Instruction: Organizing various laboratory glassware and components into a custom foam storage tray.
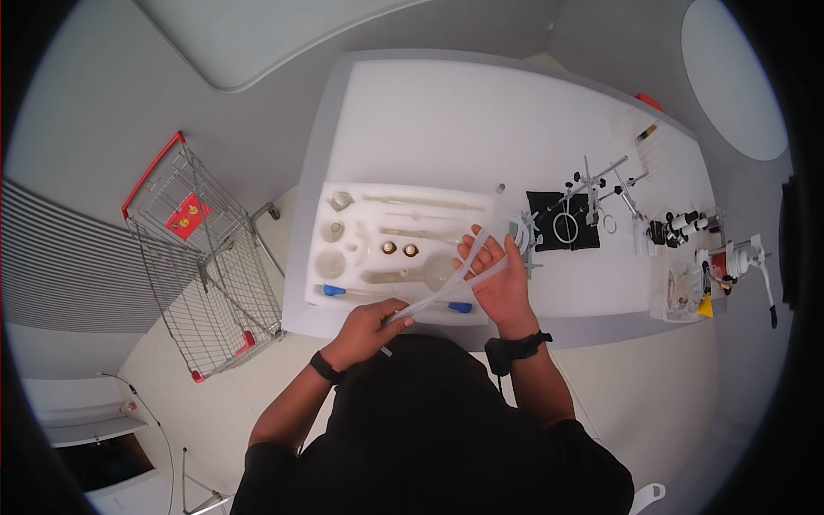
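My left hand [376, 325] is closed around a bundle of translucent flexible tubing [438, 296], with a short end sticking out below the fist. From there the tubing splits into two strands over my right hand [502, 286]. That hand is palm up with its fingers spread, and the strands lie across it without a grip. Beneath both hands lies a white foam tray [315, 248] of laboratory glassware. It holds a round-bottom flask [440, 271], two small brown bottles [389, 248] [411, 250], and a glass rod or tube with blue rubber ends [333, 291].
Right of the tray, a black pad [547, 241] lies under metal stand clamps [592, 187] and a ring. Farther right are a clear plastic bin [676, 296] and a rack of test tubes [653, 151]. A wire shopping cart [206, 270] stands left of the white table [450, 122].
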`<state>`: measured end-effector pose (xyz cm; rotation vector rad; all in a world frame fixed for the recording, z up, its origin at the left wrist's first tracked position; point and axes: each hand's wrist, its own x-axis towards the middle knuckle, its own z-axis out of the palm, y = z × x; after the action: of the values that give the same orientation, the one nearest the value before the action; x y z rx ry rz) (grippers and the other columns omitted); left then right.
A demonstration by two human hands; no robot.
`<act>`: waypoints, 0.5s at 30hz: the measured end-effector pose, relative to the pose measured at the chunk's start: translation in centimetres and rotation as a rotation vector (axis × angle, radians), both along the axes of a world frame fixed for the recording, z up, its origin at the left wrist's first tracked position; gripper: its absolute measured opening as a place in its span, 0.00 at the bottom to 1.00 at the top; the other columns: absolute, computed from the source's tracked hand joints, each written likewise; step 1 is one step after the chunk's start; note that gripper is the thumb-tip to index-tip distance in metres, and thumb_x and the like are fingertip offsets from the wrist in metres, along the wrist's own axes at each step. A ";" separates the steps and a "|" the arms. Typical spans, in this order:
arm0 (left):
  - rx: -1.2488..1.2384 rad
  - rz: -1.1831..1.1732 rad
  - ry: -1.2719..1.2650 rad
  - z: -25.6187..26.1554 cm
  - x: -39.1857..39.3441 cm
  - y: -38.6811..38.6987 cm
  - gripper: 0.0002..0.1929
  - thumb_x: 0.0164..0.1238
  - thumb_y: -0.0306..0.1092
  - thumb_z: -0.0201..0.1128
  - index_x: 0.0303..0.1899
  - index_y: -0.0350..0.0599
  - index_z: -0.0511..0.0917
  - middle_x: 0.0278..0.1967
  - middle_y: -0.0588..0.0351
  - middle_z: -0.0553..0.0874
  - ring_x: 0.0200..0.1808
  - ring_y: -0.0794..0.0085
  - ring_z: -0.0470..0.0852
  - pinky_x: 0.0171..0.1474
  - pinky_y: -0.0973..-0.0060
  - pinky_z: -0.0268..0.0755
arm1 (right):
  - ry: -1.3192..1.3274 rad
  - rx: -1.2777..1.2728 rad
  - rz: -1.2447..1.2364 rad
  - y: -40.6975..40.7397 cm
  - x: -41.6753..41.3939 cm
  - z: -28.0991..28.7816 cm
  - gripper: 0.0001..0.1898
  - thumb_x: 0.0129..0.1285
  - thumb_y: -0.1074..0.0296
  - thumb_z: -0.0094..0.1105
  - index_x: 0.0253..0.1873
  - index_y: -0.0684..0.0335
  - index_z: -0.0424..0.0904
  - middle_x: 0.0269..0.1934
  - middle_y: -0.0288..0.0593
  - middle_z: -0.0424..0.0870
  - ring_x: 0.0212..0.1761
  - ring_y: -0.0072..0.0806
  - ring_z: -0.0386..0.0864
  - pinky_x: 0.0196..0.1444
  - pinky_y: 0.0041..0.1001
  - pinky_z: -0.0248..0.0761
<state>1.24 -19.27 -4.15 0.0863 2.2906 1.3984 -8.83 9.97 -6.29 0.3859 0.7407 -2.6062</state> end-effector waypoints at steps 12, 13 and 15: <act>-0.097 -0.087 0.104 0.3 -1.2 3.1 0.25 0.87 0.47 0.77 0.73 0.44 0.89 0.60 0.43 0.95 0.55 0.53 0.95 0.60 0.60 0.87 | -0.027 -0.115 -0.067 -1.3 -0.2 -2.0 0.20 0.92 0.44 0.62 0.50 0.54 0.86 0.24 0.24 0.65 0.27 0.18 0.66 0.35 0.27 0.63; -0.140 -0.114 0.044 0.5 -1.6 3.1 0.26 0.87 0.48 0.77 0.73 0.42 0.88 0.62 0.43 0.95 0.59 0.52 0.95 0.63 0.59 0.87 | -0.047 -0.062 -0.091 -1.3 -0.4 -1.6 0.21 0.92 0.44 0.63 0.44 0.53 0.85 0.22 0.24 0.61 0.23 0.17 0.62 0.32 0.26 0.60; -0.168 -0.164 0.143 -0.5 -2.3 3.1 0.28 0.87 0.49 0.76 0.75 0.40 0.87 0.61 0.41 0.94 0.60 0.51 0.94 0.64 0.58 0.87 | -0.040 -0.032 -0.097 -1.5 -1.0 -0.6 0.21 0.91 0.44 0.63 0.43 0.53 0.84 0.21 0.24 0.60 0.23 0.17 0.61 0.30 0.27 0.59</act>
<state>-1.05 -16.13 -4.67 0.3228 2.4458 1.1473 -9.78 8.46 -6.90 0.4737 0.6821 -2.6884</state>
